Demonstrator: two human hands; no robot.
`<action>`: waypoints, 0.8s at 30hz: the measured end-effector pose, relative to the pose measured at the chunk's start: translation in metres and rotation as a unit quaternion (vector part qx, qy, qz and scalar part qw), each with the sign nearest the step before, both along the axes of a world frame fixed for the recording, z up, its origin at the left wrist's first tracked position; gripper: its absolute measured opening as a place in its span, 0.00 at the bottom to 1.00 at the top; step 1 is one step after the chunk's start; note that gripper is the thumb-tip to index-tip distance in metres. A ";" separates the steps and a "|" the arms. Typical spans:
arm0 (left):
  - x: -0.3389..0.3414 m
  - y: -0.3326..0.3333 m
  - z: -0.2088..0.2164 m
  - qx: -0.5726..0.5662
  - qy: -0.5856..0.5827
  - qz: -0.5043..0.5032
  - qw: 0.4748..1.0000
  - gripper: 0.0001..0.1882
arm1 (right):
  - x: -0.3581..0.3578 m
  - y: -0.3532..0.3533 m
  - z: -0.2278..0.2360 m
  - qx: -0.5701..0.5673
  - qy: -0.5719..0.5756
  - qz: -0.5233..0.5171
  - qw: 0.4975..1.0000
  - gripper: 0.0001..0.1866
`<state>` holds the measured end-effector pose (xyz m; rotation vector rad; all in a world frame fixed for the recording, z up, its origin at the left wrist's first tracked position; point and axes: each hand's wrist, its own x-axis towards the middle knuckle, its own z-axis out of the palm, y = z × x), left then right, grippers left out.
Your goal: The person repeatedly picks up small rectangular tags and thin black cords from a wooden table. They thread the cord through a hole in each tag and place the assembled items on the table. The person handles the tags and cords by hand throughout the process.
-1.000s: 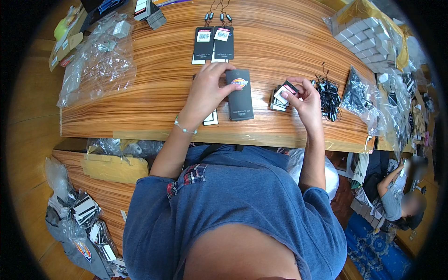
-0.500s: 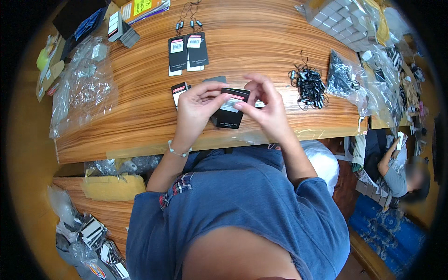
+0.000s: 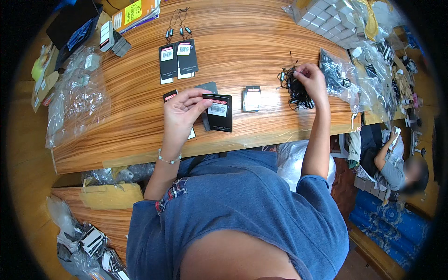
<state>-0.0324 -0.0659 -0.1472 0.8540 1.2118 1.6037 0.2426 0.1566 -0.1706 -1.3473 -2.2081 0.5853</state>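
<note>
Between the thumb and fingers of my left hand point(image 3: 183, 109) is a black hang tag point(image 3: 221, 122) with a white barcode sticker, held up over the table near its front edge. Grey and black tags point(image 3: 207, 87) lie partly hidden behind that hand. My right hand point(image 3: 311, 80) reaches to a heap of black tag strings point(image 3: 299, 95), its fingertips pinched on strings at the top of the heap. Between the hands sits a small stack of white-faced labels point(image 3: 252, 99). Farther back, two black tags point(image 3: 187, 58) lie side by side with strings attached.
A clear plastic bag point(image 3: 79, 102) covers the table's left side; a stack of cards point(image 3: 114, 42) stands behind it. Bagged black strings point(image 3: 333, 70) and small white boxes point(image 3: 326, 18) are at the right. Another person point(image 3: 396, 163) sits at far right.
My right hand has left the tag and moved right to the heap of strings. My left hand keeps the tag, now alone. The label stack has come into full view.
</note>
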 end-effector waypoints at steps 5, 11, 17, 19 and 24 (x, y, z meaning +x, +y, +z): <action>0.000 0.002 0.004 0.012 0.014 -0.038 0.999 0.07 | 0.012 0.005 0.028 -0.137 0.353 0.028 0.925 0.04; 0.012 0.018 0.024 0.013 0.039 -0.153 0.987 0.05 | 0.023 0.009 0.070 -0.064 0.274 -0.004 0.960 0.06; 0.027 0.033 0.039 0.074 0.132 -0.167 0.974 0.05 | -0.020 -0.042 0.105 -0.167 0.200 0.143 0.955 0.09; 0.031 0.039 0.046 0.070 0.173 -0.192 0.963 0.06 | -0.045 -0.070 0.104 -0.193 0.158 0.188 0.950 0.09; 0.031 0.038 0.050 0.004 0.175 -0.231 0.957 0.07 | -0.065 -0.088 0.103 -0.321 0.272 0.244 0.874 0.08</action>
